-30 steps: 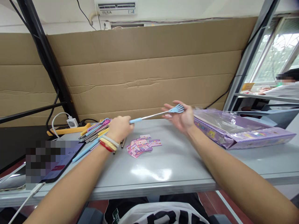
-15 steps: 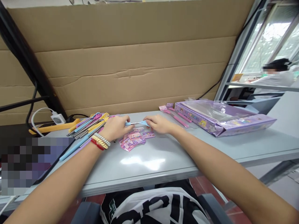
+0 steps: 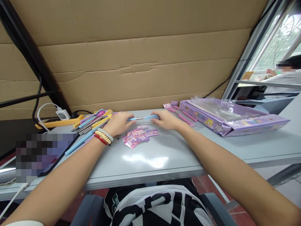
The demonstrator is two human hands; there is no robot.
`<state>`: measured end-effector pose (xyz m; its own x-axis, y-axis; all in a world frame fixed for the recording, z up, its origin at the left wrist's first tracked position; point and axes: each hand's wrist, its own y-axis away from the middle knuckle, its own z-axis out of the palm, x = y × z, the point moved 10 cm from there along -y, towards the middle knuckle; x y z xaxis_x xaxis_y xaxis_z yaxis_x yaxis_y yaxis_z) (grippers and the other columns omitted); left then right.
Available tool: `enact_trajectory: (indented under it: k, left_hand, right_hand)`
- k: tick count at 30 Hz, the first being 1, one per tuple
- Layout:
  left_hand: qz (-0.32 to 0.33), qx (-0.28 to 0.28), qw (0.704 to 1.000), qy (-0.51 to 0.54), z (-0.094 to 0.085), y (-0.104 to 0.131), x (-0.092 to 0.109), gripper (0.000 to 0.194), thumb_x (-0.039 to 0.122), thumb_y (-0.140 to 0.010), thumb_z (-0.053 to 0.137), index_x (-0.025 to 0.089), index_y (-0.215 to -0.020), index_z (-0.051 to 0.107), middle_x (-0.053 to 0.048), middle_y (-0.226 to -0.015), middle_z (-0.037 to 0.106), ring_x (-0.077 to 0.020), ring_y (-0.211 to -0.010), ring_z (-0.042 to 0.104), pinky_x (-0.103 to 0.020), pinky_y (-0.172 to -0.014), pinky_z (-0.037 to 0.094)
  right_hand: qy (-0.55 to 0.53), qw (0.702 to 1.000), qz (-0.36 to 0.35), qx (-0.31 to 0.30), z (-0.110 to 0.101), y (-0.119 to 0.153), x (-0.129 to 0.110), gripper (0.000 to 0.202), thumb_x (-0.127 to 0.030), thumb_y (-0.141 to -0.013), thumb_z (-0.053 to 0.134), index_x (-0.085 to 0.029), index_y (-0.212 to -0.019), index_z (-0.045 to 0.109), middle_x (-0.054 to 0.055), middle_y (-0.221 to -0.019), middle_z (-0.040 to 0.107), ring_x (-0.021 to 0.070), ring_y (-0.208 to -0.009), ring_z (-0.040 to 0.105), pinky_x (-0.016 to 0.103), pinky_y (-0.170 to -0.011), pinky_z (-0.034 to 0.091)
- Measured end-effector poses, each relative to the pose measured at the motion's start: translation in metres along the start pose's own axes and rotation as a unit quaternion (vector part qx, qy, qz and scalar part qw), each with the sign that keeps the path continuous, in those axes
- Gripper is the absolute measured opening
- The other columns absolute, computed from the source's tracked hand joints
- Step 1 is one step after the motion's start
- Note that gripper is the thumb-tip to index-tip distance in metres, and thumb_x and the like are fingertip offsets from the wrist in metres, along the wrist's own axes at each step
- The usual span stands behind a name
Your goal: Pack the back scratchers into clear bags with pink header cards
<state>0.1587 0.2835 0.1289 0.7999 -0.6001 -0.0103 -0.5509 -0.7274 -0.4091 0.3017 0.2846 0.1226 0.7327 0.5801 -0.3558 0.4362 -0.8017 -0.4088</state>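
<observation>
Between my two hands a blue stick with a silver metal middle [image 3: 140, 118] lies level, just above the small printed cards. My left hand [image 3: 119, 123], with braided bracelets at the wrist, pinches its left blue part. At its other end, my right hand [image 3: 164, 120] is closed on the blue, fork-like head. Pink and purple cards [image 3: 137, 137] lie in an overlapping pile on the grey table [image 3: 150, 169]. Left of my left hand is a heap of blue, yellow, pink and purple sticks with metal rods [image 3: 90, 124].
An open purple box [image 3: 221, 121] with clear plastic stands at the right, beside pink sticks in clear packaging [image 3: 182, 115]. A tablet [image 3: 44, 155], a white plug [image 3: 62, 113] and a yellow bar lie left. Cardboard [image 3: 141, 62] rises behind. A person sits far right.
The blue stick's right end has turned, now showing its fork-like head, and my right hand sits slightly farther from my left. The whole view has shifted a little.
</observation>
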Motion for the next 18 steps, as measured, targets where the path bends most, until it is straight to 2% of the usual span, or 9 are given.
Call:
enact_trajectory:
  k: [3, 6, 9, 13, 15, 18]
  left_hand:
    - [-0.006, 0.006, 1.000, -0.005, -0.003, -0.001, 0.001, 0.036, 0.043, -0.091, 0.038, 0.022, -0.104, 0.064, -0.004, -0.102, 0.070, -0.0210, -0.093, 0.063, -0.030, -0.076, 0.042]
    - [-0.053, 0.019, 0.997, -0.061, -0.016, -0.001, -0.017, 0.038, 0.043, -0.092, 0.033, 0.023, -0.101, 0.063, -0.006, -0.099, 0.070, -0.0232, -0.092, 0.062, -0.031, -0.070, 0.039]
    - [-0.113, 0.059, 0.983, -0.129, -0.039, 0.002, -0.056, 0.036, 0.038, -0.091, 0.033, 0.022, -0.097, 0.064, -0.009, -0.099, 0.069, -0.0265, -0.097, 0.060, -0.036, -0.075, 0.036]
    - [-0.197, 0.101, 0.962, -0.160, -0.060, 0.018, -0.115, 0.038, 0.036, -0.091, 0.030, 0.022, -0.101, 0.064, -0.011, -0.104, 0.067, -0.0288, -0.103, 0.054, -0.042, -0.084, 0.031]
    - [-0.230, 0.110, 0.954, -0.158, -0.063, 0.027, -0.136, 0.039, 0.037, -0.091, 0.030, 0.023, -0.104, 0.063, -0.011, -0.107, 0.065, -0.0289, -0.105, 0.052, -0.043, -0.087, 0.028]
    - [-0.260, 0.122, 0.947, -0.147, -0.063, 0.036, -0.151, 0.037, 0.036, -0.090, 0.032, 0.023, -0.107, 0.062, -0.011, -0.110, 0.064, -0.0289, -0.106, 0.050, -0.044, -0.089, 0.026]
  right_hand:
    - [-0.153, 0.987, 0.026, 0.039, -0.003, -0.004, 0.008, 0.014, -0.029, -0.087, 0.053, -0.018, -0.078, 0.056, 0.002, -0.069, 0.066, 0.0122, -0.057, 0.059, 0.025, -0.057, 0.045]
    - [-0.327, 0.935, 0.084, 0.111, -0.019, -0.006, 0.033, 0.018, -0.031, -0.083, 0.061, -0.016, -0.076, 0.055, 0.003, -0.068, 0.065, 0.0118, -0.051, 0.060, 0.023, -0.047, 0.048]
    - [-0.404, 0.863, 0.163, 0.255, -0.062, 0.011, 0.077, 0.015, -0.021, -0.081, 0.064, -0.014, -0.072, 0.055, 0.002, -0.059, 0.061, 0.0114, -0.045, 0.059, 0.021, -0.039, 0.046]
    - [-0.426, 0.735, 0.256, 0.462, -0.124, 0.062, 0.140, 0.021, -0.001, -0.086, 0.049, -0.011, -0.067, 0.053, 0.000, -0.054, 0.057, 0.0071, -0.042, 0.054, 0.015, -0.036, 0.037]
    - [-0.415, 0.691, 0.282, 0.521, -0.142, 0.084, 0.161, 0.026, -0.001, -0.087, 0.046, -0.013, -0.064, 0.049, -0.003, -0.049, 0.051, 0.0058, -0.040, 0.049, 0.015, -0.036, 0.034]
    - [-0.416, 0.627, 0.279, 0.596, -0.158, 0.110, 0.180, 0.030, -0.003, -0.090, 0.040, -0.019, -0.065, 0.039, -0.007, -0.047, 0.044, 0.0042, -0.036, 0.041, 0.015, -0.034, 0.024]
